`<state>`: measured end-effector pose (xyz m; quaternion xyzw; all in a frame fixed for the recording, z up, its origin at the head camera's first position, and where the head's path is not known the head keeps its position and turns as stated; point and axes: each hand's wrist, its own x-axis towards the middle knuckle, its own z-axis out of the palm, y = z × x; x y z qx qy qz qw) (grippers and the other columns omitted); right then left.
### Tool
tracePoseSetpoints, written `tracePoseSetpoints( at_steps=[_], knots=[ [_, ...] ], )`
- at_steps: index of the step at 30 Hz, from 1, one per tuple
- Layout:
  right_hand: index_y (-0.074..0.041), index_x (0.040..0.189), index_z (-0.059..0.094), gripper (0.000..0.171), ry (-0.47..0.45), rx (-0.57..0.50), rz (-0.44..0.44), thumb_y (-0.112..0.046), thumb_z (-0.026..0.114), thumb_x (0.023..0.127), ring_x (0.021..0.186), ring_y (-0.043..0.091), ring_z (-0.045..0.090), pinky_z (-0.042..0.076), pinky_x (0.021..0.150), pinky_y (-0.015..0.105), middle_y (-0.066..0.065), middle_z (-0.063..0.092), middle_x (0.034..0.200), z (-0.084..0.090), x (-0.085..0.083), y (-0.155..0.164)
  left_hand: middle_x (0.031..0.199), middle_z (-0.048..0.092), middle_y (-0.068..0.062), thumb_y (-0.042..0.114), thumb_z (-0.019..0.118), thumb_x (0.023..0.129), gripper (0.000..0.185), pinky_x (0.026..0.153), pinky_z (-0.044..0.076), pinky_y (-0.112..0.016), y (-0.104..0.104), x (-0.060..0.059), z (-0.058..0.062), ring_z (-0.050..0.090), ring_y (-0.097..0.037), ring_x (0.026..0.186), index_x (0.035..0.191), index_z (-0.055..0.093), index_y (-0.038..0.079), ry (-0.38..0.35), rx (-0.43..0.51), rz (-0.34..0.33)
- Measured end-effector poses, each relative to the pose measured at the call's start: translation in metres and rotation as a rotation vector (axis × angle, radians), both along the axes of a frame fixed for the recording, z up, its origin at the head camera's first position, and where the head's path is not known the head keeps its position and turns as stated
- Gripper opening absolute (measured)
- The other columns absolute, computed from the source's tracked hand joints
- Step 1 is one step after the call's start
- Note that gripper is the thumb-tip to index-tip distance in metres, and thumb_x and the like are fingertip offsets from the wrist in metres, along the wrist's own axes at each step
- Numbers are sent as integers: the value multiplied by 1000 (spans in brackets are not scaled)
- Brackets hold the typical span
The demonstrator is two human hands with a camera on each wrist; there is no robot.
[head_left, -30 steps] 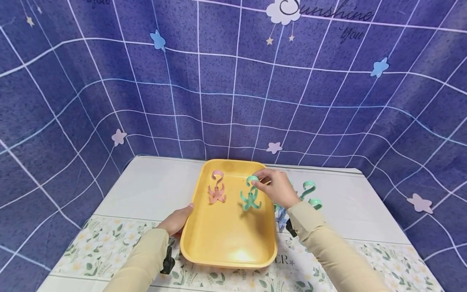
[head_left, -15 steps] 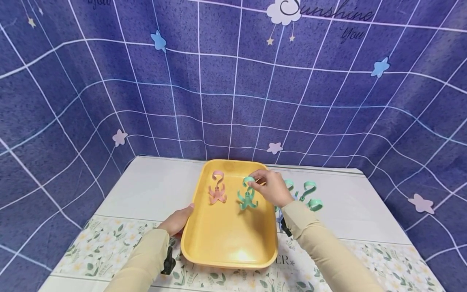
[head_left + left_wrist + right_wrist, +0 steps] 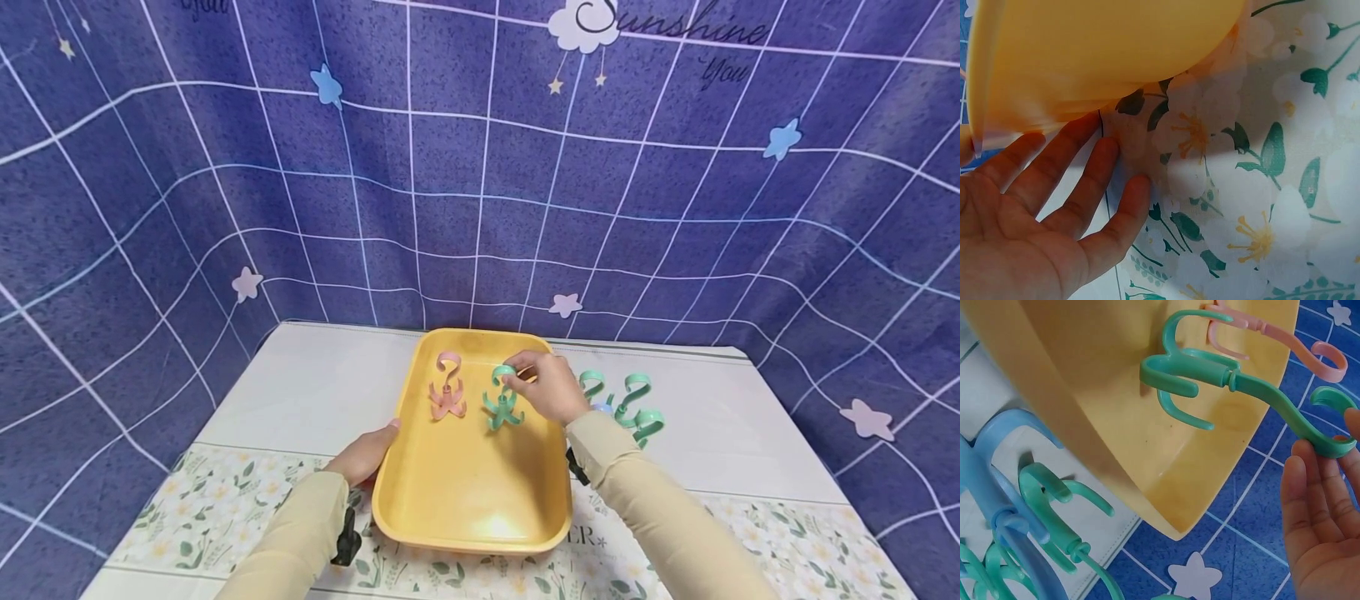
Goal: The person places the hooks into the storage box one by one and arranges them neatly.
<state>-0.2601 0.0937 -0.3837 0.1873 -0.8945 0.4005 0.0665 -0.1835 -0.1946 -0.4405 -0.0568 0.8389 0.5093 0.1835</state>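
Right hand (image 3: 551, 392) pinched the curled top of a green plastic multi-prong hook (image 3: 500, 400), fingers (image 3: 1310, 487) curled against its tip, so the prongs stood on the floor of the yellow plastic rectangular tray (image 3: 465, 492), far half, right of a pink plastic multi-prong hook (image 3: 446, 387) standing free there. Left hand (image 3: 363, 454) lay at the tray's near-left edge, fingers (image 3: 1085, 187) straight and relaxed, grasping nothing, likely steadying the tray on the floral-cloth counter (image 3: 225, 500). More green and blue plastic hooks (image 3: 626, 404) sat piled on the counter just right of the tray. Right wrist view showed the pinch at the hook tip and the blue hook (image 3: 997, 487) in the pile, mostly hidden from the head view. Left wrist view showed the palm open beside the tray's underside (image 3: 1085, 56), fingertips near it; touching or not, cannot tell
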Motion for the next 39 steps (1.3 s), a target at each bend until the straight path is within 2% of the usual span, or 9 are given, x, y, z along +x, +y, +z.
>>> tracePoseSetpoints(
  at_steps=[8,15,26,30,37,39],
  knots=[
    [-5,102,77,12,-6,-4,22,-9,78,91,84,24,73,58,74,35,5,75,98,-4,-5,-7,96,70,-12,40,24,113,62,75,58,-40,0,0,-1,71,-24,83,133,55,-10,3,17,0],
    [-6,102,76,10,-10,9,20,-9,77,92,85,23,72,57,77,35,4,76,97,-5,-9,-12,96,71,-11,41,24,113,63,76,58,-39,-1,-3,-5,71,-22,84,138,52,-9,5,7,-5],
    [-6,106,76,14,-7,39,12,-11,76,93,86,23,71,57,76,35,5,75,98,-2,-12,-17,98,71,-11,41,24,113,62,77,58,-39,1,-1,-2,70,-22,84,137,53,-9,-2,-5,9],
    [-6,106,75,14,-10,36,-5,-11,76,93,88,24,71,57,77,36,5,75,97,-5,-14,-18,99,71,-11,40,25,113,62,79,57,-40,0,-2,-2,70,-21,85,138,52,-9,-3,-19,4],
    [-7,106,75,14,0,29,-17,-10,76,93,88,25,72,57,79,39,5,76,98,-7,-18,-18,99,70,-8,43,27,112,62,90,51,-45,-2,-4,-5,67,-19,86,138,54,-6,8,-53,2],
    [-7,105,75,13,11,23,-13,-10,76,92,88,25,73,58,79,39,5,76,98,-7,-18,-18,99,70,-8,43,27,112,62,89,52,-44,-2,-4,-5,67,-19,86,139,54,-6,5,-56,6]
  ],
)
